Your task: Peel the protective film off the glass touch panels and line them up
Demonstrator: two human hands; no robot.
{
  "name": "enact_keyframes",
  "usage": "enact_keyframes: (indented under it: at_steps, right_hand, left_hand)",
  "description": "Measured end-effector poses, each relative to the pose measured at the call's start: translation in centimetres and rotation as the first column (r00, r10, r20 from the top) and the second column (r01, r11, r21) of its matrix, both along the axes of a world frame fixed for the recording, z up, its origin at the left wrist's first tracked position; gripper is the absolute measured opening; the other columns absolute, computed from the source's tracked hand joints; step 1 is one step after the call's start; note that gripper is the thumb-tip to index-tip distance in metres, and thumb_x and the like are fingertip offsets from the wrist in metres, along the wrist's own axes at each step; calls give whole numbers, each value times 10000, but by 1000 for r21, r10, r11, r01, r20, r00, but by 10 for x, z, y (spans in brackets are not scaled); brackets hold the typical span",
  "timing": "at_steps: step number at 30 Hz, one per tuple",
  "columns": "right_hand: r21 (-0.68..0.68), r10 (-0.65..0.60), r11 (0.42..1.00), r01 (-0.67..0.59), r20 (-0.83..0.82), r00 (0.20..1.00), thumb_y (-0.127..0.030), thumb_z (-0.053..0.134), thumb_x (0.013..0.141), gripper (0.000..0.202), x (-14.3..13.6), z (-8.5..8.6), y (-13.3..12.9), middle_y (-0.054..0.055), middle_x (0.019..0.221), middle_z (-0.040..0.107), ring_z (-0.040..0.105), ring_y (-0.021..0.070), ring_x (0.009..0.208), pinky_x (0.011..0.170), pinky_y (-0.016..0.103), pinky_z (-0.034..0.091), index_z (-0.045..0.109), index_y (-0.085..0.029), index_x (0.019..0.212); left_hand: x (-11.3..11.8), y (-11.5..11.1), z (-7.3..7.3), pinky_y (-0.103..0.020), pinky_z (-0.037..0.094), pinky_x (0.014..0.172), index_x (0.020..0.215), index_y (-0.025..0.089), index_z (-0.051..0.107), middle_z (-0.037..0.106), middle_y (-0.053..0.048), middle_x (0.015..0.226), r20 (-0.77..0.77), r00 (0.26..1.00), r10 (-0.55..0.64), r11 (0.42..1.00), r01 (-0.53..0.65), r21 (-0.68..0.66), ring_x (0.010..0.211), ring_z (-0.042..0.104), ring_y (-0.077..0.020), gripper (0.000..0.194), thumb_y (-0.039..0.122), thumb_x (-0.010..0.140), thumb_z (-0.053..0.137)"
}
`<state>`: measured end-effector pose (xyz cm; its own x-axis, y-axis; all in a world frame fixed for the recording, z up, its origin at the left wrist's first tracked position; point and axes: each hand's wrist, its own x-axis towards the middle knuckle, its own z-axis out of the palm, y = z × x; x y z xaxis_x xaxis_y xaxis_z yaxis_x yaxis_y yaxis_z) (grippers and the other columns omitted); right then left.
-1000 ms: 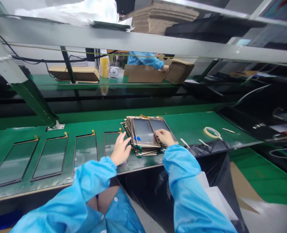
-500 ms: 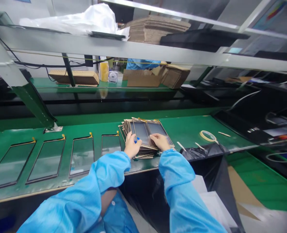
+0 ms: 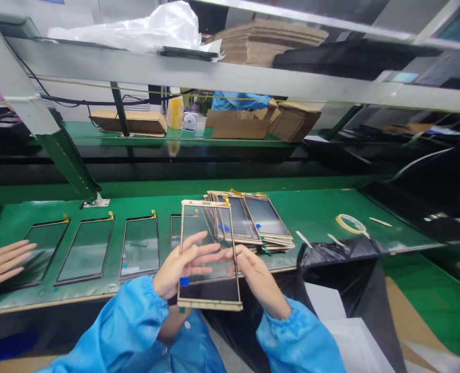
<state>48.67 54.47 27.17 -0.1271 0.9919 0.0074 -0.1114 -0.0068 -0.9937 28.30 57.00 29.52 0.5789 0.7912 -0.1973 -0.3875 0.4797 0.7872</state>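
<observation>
A clear glass touch panel (image 3: 210, 293) with a beige border, an orange flex tab and a blue sticker is raised upright before me. My left hand (image 3: 175, 267) grips its left side, the fingers showing through the glass. At the opposite edge, my right hand (image 3: 255, 272) holds the panel between bent fingers. Behind it, a stack of similar panels (image 3: 267, 215) lies in two side-by-side piles on the green bench. To the left, several dark-bordered panels (image 3: 140, 243) lie flat in a row, one partly hidden behind the raised panel.
A co-worker's hand (image 3: 6, 264) reaches over the row's left end. Right of the stack are a tape roll (image 3: 350, 224) and a thin stick (image 3: 380, 221). A black plastic bag (image 3: 341, 259) hangs from the bench edge. Overhead, a shelf beam (image 3: 222, 75) crosses the view.
One panel has come off the stack and moved toward me, held upright in both hands. Another person's hand has entered at the left.
</observation>
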Motion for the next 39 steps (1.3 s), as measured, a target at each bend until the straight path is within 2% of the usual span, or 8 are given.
enact_keyframes:
  at_steps: [5, 9, 17, 24, 28, 30, 34, 39]
  right_hand:
    - [-224, 305, 910, -347, -204, 930, -716, 474, 817, 619, -13, 19, 33, 136, 764, 681, 631, 161, 632, 459, 196, 430, 633, -118, 833]
    - [-243, 412, 882, -404, -20, 911, -699, 525, 793, 597, -28, 34, 49, 128, 684, 672, 607, 150, 570, 424, 192, 396, 612, -108, 763]
    - [37, 210, 966, -255, 465, 860, -544, 480, 881, 438, -41, 23, 22, 17, 608, 600, 574, 130, 540, 532, 237, 465, 580, -166, 682]
    - [314, 16, 745, -588, 873, 487, -200, 408, 959, 259, -61, 50, 44, 73, 1062, 651, 603, 185, 975, 843, 300, 468, 583, -170, 1149]
    - [88, -131, 554, -828, 991, 18, -65, 473, 899, 154, -80, 73, 44, 55, 816, 619, 589, 185, 751, 599, 277, 414, 608, -139, 907]
    - [33, -236, 487, -873, 967, -95, -52, 484, 884, 149, -85, 74, 40, 58, 750, 591, 566, 188, 686, 546, 282, 361, 580, -134, 803]
    - [210, -491, 346, -914, 871, 14, -45, 447, 878, 200, -79, 60, 38, 47, 660, 550, 517, 173, 584, 526, 293, 313, 543, -135, 728]
    - [542, -650, 269, -796, 712, 266, -90, 433, 918, 178, -42, 56, 30, 33, 642, 558, 501, 161, 559, 533, 302, 340, 593, -108, 842]
  left_hand:
    - [-69, -31, 7, -334, 501, 781, 1194, 216, 568, 676, -108, 1166, -169, 978, -119, 992, 111, -56, 1027, 654, -284, 300, 292, 906, 537]
    - [-94, -40, 7, -314, 525, 732, 1146, 211, 597, 659, -126, 1190, -264, 960, -95, 995, 86, -48, 962, 683, -269, 288, 315, 879, 583]
    - [-106, -40, 6, -294, 535, 722, 1206, 193, 544, 643, -164, 1201, -335, 931, -144, 989, 151, -8, 974, 678, -257, 423, 414, 851, 604]
    - [-120, -32, 8, -268, 517, 695, 1361, 229, 430, 656, -142, 1171, -535, 771, -346, 921, 387, -39, 910, 676, -198, 558, 425, 860, 578]
    - [-121, -27, 6, -249, 520, 655, 1359, 222, 429, 663, -143, 1151, -555, 722, -414, 896, 430, -109, 878, 686, -192, 583, 427, 842, 604]
    - [-121, -24, 5, -252, 530, 639, 1336, 205, 447, 673, -154, 1133, -507, 716, -479, 871, 459, -176, 854, 697, -201, 598, 431, 817, 640]
    - [-118, -14, 5, -266, 550, 642, 1271, 213, 490, 679, -149, 1138, -304, 753, -583, 810, 513, -283, 865, 712, -232, 561, 420, 787, 683]
    - [-109, -3, 3, -256, 558, 656, 1271, 201, 495, 657, -159, 1184, -237, 848, -474, 870, 410, -273, 931, 699, -264, 476, 349, 839, 633]
